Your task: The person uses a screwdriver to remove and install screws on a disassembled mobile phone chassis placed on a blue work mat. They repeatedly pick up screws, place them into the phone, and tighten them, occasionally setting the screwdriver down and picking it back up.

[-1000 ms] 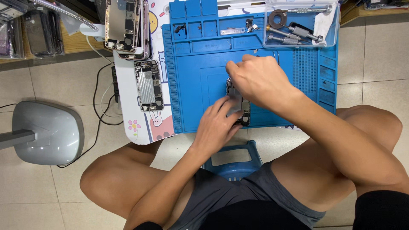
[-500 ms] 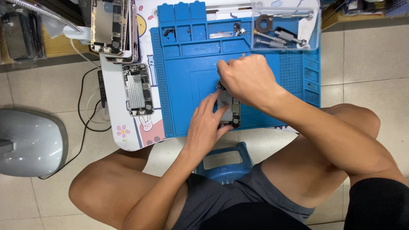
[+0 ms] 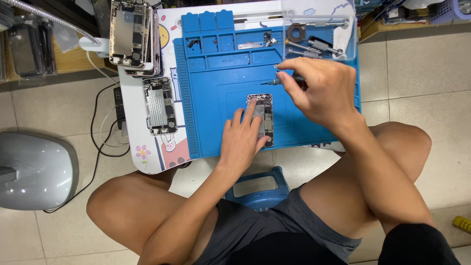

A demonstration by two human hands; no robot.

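While the left hand lies flat with its fingers spread on the opened phone, pinning it to the blue mat, the right hand hangs just beyond and to the right of it, clenched around a small screwdriver whose tip points left, above the phone's far end. Beyond the right hand sits a clear tray of tools. Well to the left of the left hand, another stripped phone lies on the white desk, with a stack of phone frames farther off.
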